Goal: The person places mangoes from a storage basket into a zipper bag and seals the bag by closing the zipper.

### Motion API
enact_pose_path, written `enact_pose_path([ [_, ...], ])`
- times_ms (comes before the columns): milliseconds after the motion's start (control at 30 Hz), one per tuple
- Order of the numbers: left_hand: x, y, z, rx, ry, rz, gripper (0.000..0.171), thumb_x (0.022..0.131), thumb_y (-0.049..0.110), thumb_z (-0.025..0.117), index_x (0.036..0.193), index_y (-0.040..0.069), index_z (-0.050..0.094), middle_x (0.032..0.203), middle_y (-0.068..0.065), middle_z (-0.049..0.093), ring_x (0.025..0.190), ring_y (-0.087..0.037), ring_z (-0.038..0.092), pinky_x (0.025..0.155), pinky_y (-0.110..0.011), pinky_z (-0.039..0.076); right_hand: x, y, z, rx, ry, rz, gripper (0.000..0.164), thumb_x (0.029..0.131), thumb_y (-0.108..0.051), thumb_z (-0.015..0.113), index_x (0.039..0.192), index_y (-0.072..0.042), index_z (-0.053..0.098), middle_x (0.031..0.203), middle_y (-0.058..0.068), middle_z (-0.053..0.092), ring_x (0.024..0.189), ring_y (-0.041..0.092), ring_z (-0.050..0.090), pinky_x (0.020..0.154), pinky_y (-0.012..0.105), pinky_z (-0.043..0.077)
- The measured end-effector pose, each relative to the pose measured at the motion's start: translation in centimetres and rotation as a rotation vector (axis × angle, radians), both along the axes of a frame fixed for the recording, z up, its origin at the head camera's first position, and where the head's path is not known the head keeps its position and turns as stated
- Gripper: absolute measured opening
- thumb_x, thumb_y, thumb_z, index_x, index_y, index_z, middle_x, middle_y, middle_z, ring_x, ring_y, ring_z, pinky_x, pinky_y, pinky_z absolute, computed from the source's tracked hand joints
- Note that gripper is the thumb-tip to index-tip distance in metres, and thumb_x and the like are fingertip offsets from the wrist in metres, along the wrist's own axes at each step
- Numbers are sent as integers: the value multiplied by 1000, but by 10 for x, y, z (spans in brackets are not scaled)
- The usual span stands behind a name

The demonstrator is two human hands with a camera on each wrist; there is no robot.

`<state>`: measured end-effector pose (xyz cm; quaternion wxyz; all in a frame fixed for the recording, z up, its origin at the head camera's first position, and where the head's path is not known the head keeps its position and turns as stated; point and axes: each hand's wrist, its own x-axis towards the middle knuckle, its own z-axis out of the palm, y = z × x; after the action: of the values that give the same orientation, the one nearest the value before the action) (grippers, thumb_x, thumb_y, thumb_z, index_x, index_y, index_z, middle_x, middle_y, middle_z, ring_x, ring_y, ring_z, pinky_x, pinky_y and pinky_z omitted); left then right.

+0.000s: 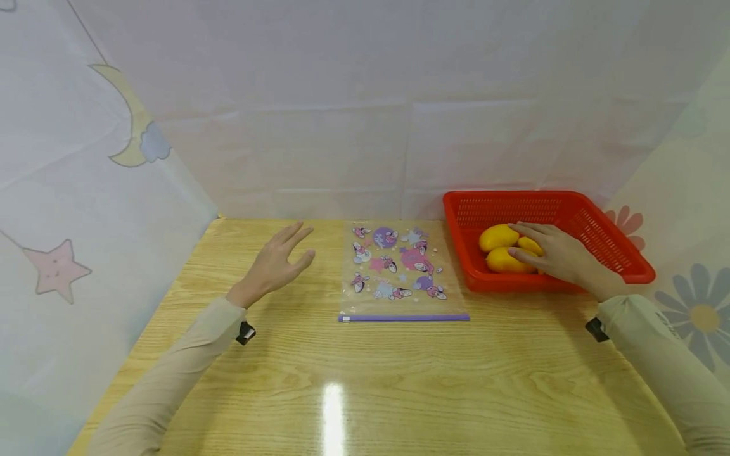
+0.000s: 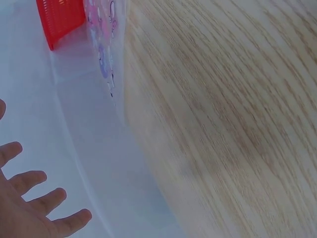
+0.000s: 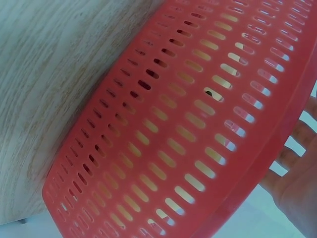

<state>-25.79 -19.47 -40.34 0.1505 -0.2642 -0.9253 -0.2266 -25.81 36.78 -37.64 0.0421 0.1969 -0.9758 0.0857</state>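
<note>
A person's right hand (image 1: 556, 250) reaches over the near rim of a red basket (image 1: 513, 283) and lies over the yellow fruits (image 1: 498, 237) inside it. Its fingers stretch forward across them with the thumb apart, next to the nearest fruit; whether its grip is grasping one, I cannot tell. At least three fruits lie close together in the left half of the basket, one of them partly covered by the hand. In the right wrist view, yellow shows through the slots of the basket's side, and the fingers are beyond the rim.

The left hand (image 1: 279, 261) hovers above the worktop (image 1: 433, 386), its grip released, with fingers extended and holding nothing. To its right, between it and the basket, a clear printed bag (image 1: 399, 272) lies flat, with a purple strip (image 1: 410, 318) along its near edge and a white slider (image 1: 345, 318) at that strip's left end.

The basket stands at the right of the worktop, just beside the bag. Pale sheets (image 1: 319, 152) stand behind and on both sides, printed with a moon (image 1: 138, 126), a star (image 1: 57, 269) and flowers (image 1: 704, 318). Both arms wear light sleeves (image 1: 177, 364).
</note>
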Motion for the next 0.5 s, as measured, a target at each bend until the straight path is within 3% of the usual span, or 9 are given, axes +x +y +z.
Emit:
enact_pose_path([
  [500, 5, 7, -2, -20, -5, -39, 57, 88, 47, 45, 139, 30, 26, 144, 0, 22, 128, -28, 24, 99, -55, 26, -4, -2, -2, 15, -80, -3, 67, 81, -56, 51, 138, -26, 32, 134, 21, 35, 117, 46, 31, 86, 68, 28],
])
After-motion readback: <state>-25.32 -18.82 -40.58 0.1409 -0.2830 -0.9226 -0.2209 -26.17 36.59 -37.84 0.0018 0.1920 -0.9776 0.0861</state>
